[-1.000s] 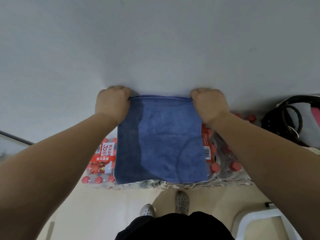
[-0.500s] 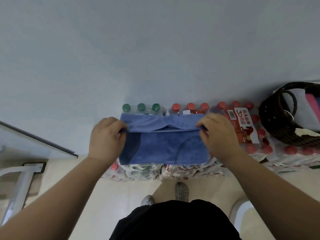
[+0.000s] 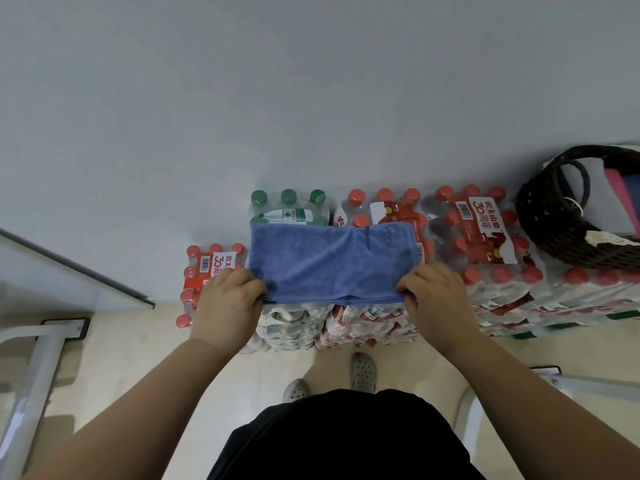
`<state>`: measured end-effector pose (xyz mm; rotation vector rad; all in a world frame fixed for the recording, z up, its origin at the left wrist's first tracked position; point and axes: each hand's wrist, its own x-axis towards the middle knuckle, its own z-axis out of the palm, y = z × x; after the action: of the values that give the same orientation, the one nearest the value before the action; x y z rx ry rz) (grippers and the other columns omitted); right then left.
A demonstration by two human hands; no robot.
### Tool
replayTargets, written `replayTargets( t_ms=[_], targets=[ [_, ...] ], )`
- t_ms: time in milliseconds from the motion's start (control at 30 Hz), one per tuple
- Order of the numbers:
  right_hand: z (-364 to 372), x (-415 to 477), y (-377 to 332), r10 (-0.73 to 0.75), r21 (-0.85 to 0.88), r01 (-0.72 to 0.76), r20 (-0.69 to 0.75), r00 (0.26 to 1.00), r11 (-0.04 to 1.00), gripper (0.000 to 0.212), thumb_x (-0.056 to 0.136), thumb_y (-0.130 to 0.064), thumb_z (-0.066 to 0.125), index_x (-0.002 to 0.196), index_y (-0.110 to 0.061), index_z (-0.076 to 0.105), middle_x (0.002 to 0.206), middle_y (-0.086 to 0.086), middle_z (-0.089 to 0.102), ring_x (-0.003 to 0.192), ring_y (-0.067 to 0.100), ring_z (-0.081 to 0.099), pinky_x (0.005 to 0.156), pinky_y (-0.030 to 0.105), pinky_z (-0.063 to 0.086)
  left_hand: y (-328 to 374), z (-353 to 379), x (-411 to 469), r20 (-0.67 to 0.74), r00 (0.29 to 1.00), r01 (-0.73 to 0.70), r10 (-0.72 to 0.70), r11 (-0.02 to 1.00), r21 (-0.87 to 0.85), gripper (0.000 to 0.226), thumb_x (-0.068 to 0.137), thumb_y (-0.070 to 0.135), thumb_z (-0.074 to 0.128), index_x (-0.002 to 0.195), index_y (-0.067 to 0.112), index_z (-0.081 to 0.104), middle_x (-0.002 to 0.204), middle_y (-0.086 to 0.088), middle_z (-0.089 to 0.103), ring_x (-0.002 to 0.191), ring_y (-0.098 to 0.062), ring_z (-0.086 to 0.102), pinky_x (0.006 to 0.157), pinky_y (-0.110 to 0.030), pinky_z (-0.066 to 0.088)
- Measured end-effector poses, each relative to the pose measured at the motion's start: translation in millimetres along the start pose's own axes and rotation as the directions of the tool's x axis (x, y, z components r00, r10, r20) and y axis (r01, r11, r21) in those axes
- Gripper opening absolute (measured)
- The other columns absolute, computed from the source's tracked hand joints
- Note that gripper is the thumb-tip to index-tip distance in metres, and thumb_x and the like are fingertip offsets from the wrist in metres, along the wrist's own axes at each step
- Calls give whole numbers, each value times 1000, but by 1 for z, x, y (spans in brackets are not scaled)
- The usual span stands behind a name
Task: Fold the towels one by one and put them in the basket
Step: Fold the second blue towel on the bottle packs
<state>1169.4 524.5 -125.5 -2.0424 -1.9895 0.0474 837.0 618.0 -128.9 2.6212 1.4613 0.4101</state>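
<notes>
on top of the stacked packs of bottled water [image 3: 485, 237], a blue towel [image 3: 332, 261] lay folded in a flat band. your left hand [image 3: 228, 303] and right hand [image 3: 436, 299] each pinched a near corner, fingers curled on the layered edge. it looked wise to keep those edges matched and taut before the next fold. the dark basket [image 3: 554, 237] stood well to your right.

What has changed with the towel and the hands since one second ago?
The left hand and right hand lowered the blue towel from hanging in the air, laid it folded on the bottle packs and now pinch its near corners. Neither let go; the basket stays at the right.
</notes>
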Motion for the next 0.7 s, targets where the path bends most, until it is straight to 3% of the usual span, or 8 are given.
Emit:
replayTargets(
  t_ms=[133, 233, 300, 367, 433, 533, 600, 700],
  targets=[
    [1, -1, -4, 31, -52, -28, 55, 998, 998, 16, 71, -26, 82, 78, -21, 68, 83, -5, 57, 84, 21, 53, 75, 35, 41, 4, -9, -1, 96, 995, -10, 8, 1000, 25, 13, 73, 25, 83, 79, 16, 75, 75, 0, 62, 70, -26, 55, 62, -35, 50],
    [-4, 5, -13, 20, -14, -19, 34, 999, 1000, 29, 78, -51, 66, 80, -22, 65, 85, -6, 54, 85, 18, 51, 78, 36, 44, 11, -17, 4, 97, 995, 21, -21, 1000, -1, 31, 81, 48, 63, 86, 19, 72, 84, 0, 63, 78, -25, 57, 73, -38, 50],
    [-7, 19, -24, 35, 0, -35, 59, 998, 999, 37, 88, -55, 52, 96, -21, 65, 99, -3, 57, 96, 19, 53, 86, 38, 46, 19, -19, 15, 72, 997, 39, -39, 999, 0, 40, 87, 49, 48, 99, 17, 70, 96, -3, 65, 89, -28, 58, 81, -42, 50],
    [-4, 40, -36, 77, 1, -78, 130, 989, 997, 50, 96, -54, 42, 127, -19, 59, 129, 2, 56, 123, 23, 50, 106, 43, 41, 28, -18, 30, 95, 995, 40, -42, 999, 17, 48, 92, 48, 41, 120, 16, 63, 118, -6, 63, 107, -30, 57, 94, -45, 47],
    [4, 61, -45, 88, 18, -94, 214, 973, 995, 67, 99, -56, 32, 151, -15, 37, 156, 6, 37, 146, 26, 30, 121, 44, 21, 36, -11, 45, 178, 982, 52, -57, 998, 33, 58, 96, 50, 35, 141, 16, 48, 144, -9, 50, 132, -31, 45, 111, -47, 35],
    [22, 77, -45, 137, -14, -142, 358, 923, 990, 88, 91, -71, 5, 160, -17, 0, 168, 4, -3, 154, 22, -6, 123, 41, -6, 40, 6, 62, 322, 943, 63, -87, 994, 85, 73, 99, 60, 15, 157, 16, 16, 165, -7, 11, 152, -27, 6, 123, -49, 9],
    [33, 75, -35, 169, -102, -141, 373, 912, 985, 94, 86, -76, -7, 159, -16, -8, 167, 6, -12, 153, 22, -14, 123, 46, -8, 36, 18, 66, 395, 909, 88, -130, 989, 121, 81, 95, 67, 7, 158, 17, -2, 166, -5, -8, 152, -25, -10, 123, -50, 0],
    [37, 74, -25, 209, -165, -160, 345, 915, 973, 99, 82, -79, -14, 158, -15, -8, 166, 8, -13, 153, 24, -13, 124, 49, -3, 30, 28, 62, 423, 893, 100, -155, 984, 149, 91, 88, 76, 1, 156, 17, -14, 163, -5, -20, 150, -25, -20, 123, -52, -3]
  ],
)
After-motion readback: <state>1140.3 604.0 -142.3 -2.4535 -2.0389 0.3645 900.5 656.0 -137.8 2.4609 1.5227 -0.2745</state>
